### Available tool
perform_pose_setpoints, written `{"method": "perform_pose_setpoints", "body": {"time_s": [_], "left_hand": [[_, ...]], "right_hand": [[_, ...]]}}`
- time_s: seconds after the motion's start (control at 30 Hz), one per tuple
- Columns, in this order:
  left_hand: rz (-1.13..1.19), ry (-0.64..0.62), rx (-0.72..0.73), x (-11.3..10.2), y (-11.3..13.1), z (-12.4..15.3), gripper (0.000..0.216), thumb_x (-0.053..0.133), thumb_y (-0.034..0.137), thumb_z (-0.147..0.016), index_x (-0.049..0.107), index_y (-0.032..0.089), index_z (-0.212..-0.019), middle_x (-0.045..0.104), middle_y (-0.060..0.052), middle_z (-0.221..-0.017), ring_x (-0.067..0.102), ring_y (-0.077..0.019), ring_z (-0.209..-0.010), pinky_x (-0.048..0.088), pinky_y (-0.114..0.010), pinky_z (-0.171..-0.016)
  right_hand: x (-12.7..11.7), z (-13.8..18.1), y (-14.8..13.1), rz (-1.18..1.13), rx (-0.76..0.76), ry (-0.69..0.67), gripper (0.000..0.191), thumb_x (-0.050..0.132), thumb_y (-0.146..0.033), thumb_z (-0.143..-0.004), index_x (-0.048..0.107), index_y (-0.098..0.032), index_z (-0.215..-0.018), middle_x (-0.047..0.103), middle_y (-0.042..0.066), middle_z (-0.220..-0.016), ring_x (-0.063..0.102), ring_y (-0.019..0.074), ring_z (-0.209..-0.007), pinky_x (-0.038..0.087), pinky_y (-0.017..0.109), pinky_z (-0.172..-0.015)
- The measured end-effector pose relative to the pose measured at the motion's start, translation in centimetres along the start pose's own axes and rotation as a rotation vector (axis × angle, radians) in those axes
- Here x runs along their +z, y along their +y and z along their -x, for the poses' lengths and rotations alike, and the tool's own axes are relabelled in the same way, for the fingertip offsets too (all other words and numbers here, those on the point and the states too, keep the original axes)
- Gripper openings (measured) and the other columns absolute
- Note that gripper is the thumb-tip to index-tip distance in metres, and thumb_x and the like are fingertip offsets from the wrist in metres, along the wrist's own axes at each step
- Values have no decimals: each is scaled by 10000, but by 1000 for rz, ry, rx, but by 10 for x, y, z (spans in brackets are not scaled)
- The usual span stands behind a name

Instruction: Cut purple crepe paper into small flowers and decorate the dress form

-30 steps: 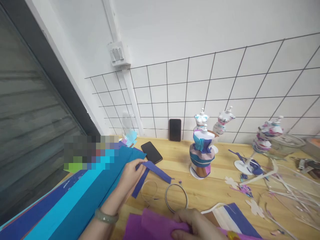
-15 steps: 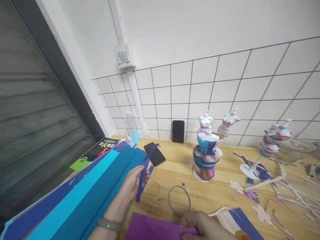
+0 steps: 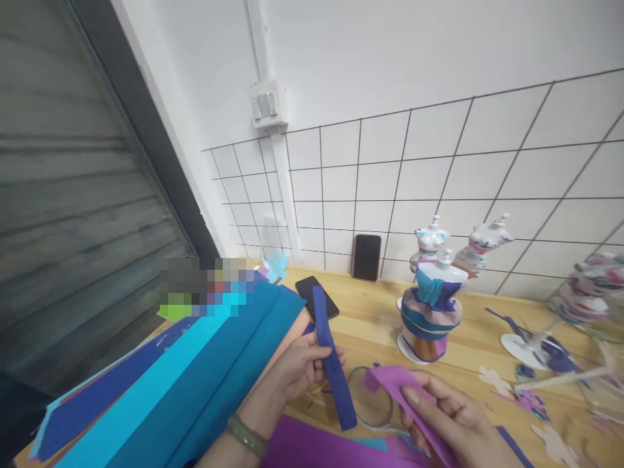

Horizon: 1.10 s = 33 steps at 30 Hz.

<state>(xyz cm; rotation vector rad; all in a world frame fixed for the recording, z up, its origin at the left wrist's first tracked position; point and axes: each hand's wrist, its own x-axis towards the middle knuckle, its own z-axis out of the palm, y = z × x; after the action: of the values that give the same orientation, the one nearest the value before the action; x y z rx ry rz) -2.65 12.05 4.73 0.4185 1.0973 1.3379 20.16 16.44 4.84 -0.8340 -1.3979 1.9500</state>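
Observation:
Between the thumb and fingers of my left hand [image 3: 305,367] is a narrow dark-blue crepe paper strip [image 3: 335,374], its two ends hanging free. My right hand [image 3: 446,416] grips a purple paper strip [image 3: 397,383], folded over at its tip. Under both hands lies a larger purple sheet [image 3: 312,445]. A thin ring [image 3: 387,416] rests on the table behind the purple strip, partly hidden. Nearby stands a small mannequin [image 3: 431,309] dressed in turquoise, blue, mauve and brown paper.
Stacked blue and turquoise paper sheets [image 3: 195,377] fill the left side. A black phone [image 3: 307,286] lies flat; another phone [image 3: 366,257] leans on the tiled wall. More mannequins [image 3: 487,240] stand behind. Paper scraps [image 3: 533,403] and a white flower cutout [image 3: 556,445] lie at right.
My right hand has risen from the purple sheet and now holds a purple strip up. My left hand, still with the blue strip, has moved right. The view has turned left.

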Motion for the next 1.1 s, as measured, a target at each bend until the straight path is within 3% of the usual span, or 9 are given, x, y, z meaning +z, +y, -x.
{"method": "perform_pose_setpoints", "body": {"time_s": [0.2, 0.33, 0.53, 0.67, 0.77, 0.83, 0.87, 1.0, 1.1], "left_hand": [[19, -101, -47, 15, -24, -9, 236, 690, 59, -692, 630, 106, -915, 718, -131, -901, 684, -210, -784, 514, -311, -701], [37, -139, -49, 23, -33, -8, 181, 662, 80, -723, 646, 86, -904, 721, -153, -874, 684, -213, -718, 518, -328, -680], [105, -104, 36, 34, -37, -3, 112, 635, 93, -748, 670, 88, -855, 720, -145, -885, 682, -227, -828, 511, -330, -790], [156, -78, 94, 38, -39, -1, 103, 677, 146, -751, 672, 116, -850, 718, -117, -881, 678, -221, -827, 511, -342, -815], [180, -68, 119, 40, -41, 0, 120, 708, 144, -731, 666, 130, -842, 714, -104, -881, 673, -223, -848, 510, -347, -824], [187, -72, 120, 42, -42, 2, 145, 716, 132, -725, 664, 136, -861, 713, -105, -897, 667, -228, -880, 505, -344, -833], [187, -78, 118, 43, -43, 2, 150, 717, 130, -725, 666, 132, -866, 712, -111, -904, 664, -232, -893, 503, -342, -835], [182, -93, 119, 45, -44, 5, 159, 739, 121, -696, 679, 105, -842, 710, -130, -894, 664, -247, -882, 498, -343, -828], [195, -79, 136, 44, -40, 6, 161, 744, 136, -691, 679, 113, -837, 708, -115, -886, 663, -235, -860, 496, -328, -813]], "right_hand": [[1, -2, -6, -129, -19, 26, 249, 688, -414, -804, 661, -186, -706, 583, -37, -527, 483, 97, -483, 403, 211, -522], [9, -12, 7, -21, 86, 0, 313, 687, -468, -781, 663, -157, -750, 586, -37, -570, 463, 77, -447, 393, 204, -496], [14, -17, 39, 185, 116, 48, 431, 619, -583, -770, 593, -156, -718, 579, -27, -500, 484, 108, -426, 388, 217, -463], [11, -16, 40, 380, -50, 142, 389, 567, -559, -812, 584, -188, -700, 579, -6, -630, 558, 173, -604, 445, 264, -590], [10, -17, 33, 516, -186, 162, 403, 561, -562, -806, 617, -192, -657, 632, 87, -886, 587, 267, -927, 439, 335, -825], [10, -17, 29, 517, -194, 140, 412, 563, -561, -803, 631, -191, -637, 631, 121, -1026, 562, 294, -1038, 416, 354, -886], [10, -17, 28, 500, -170, 122, 412, 563, -559, -804, 636, -188, -641, 641, 121, -1018, 577, 293, -1010, 430, 351, -859], [11, -15, 27, 440, -10, 119, 424, 576, -571, -783, 617, -168, -661, 615, 36, -657, 570, 211, -637, 438, 295, -590], [9, -14, 30, 449, -1, 148, 433, 600, -575, -759, 592, -162, -629, 542, -7, -582, 497, 167, -564, 390, 260, -529]]}}
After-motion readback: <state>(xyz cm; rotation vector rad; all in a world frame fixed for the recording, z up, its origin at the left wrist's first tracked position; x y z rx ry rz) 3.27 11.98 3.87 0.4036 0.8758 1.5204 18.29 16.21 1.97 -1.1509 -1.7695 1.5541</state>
